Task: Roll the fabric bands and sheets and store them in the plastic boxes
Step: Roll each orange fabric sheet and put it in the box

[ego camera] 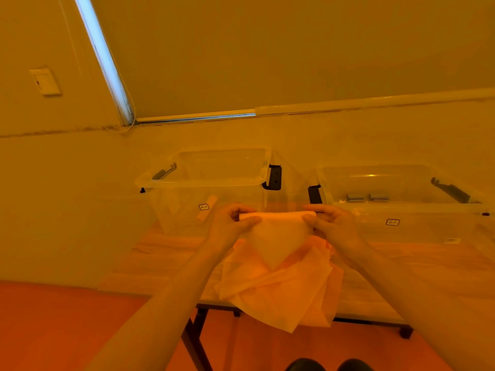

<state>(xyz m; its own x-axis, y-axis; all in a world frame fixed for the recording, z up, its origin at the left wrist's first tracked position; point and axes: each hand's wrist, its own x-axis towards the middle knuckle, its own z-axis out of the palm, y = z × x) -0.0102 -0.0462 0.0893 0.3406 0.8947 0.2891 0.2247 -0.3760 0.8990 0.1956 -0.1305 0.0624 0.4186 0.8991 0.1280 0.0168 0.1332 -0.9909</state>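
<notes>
A thin pale fabric sheet point(278, 242) is held up over the table, its top edge rolled into a narrow tube. My left hand point(230, 223) pinches the left end of that roll and my right hand point(332, 223) pinches the right end. Below the roll the sheet hangs in a point onto a loose pile of more fabric sheets point(281, 287) that droops over the table's near edge. A clear plastic box point(203, 180) stands behind on the left with a small fabric roll point(207, 207) inside. A second clear plastic box point(401, 207) stands on the right.
The wooden table point(160, 258) stands on dark metal legs against a wall. Both boxes carry black latch handles point(274, 178) on their sides. Two small grey items point(367, 197) lie in the right box. The floor shows below, with my shoes at the bottom edge.
</notes>
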